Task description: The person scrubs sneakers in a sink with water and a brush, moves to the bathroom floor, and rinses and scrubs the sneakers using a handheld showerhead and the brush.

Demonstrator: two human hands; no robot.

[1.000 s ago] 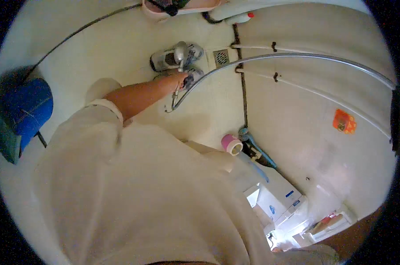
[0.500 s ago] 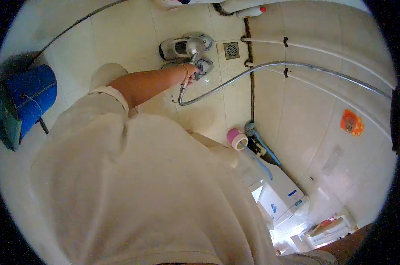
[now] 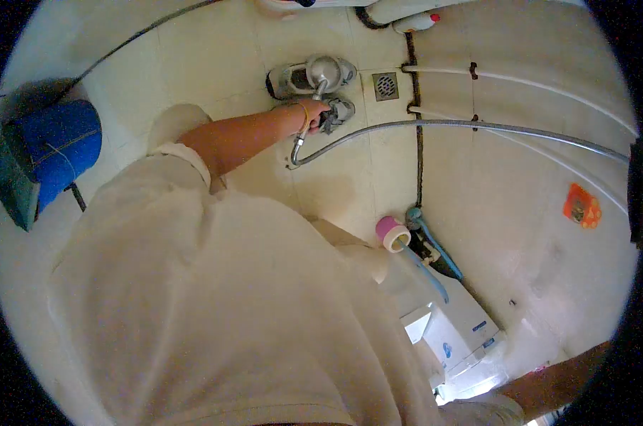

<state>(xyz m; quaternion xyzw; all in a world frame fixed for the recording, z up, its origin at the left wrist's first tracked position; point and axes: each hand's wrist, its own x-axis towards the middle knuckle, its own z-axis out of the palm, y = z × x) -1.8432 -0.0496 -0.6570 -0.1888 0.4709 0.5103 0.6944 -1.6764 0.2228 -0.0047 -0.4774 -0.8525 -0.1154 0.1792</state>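
Observation:
My left hand (image 3: pixel 313 117) is closed around the handle of a shower head (image 3: pixel 324 73), its round face turned down towards the floor. From the handle's lower end a silver metal hose (image 3: pixel 378 129) curves away to the right. Beneath the shower head and my hand lies a pair of grey shoes (image 3: pixel 284 82) on the tiled floor, partly covered by them. My right arm (image 3: pixel 559 380) stretches out at the bottom right, and its hand lies outside the frame.
A floor drain (image 3: pixel 386 86) sits right of the shoes, with pipes (image 3: pixel 527 79) along the wall. A blue bin (image 3: pixel 62 145) stands left. Lower right are a pink-and-white brush holder (image 3: pixel 392 234), a blue hose (image 3: pixel 442 248) and a white toilet tank (image 3: pixel 460 319). A white bottle (image 3: pixel 415 23) lies at the top.
The whole view has shifted slightly, so the floor items appear a little further right. My left hand keeps its hold on the shower head over the shoes. More of my right arm shows.

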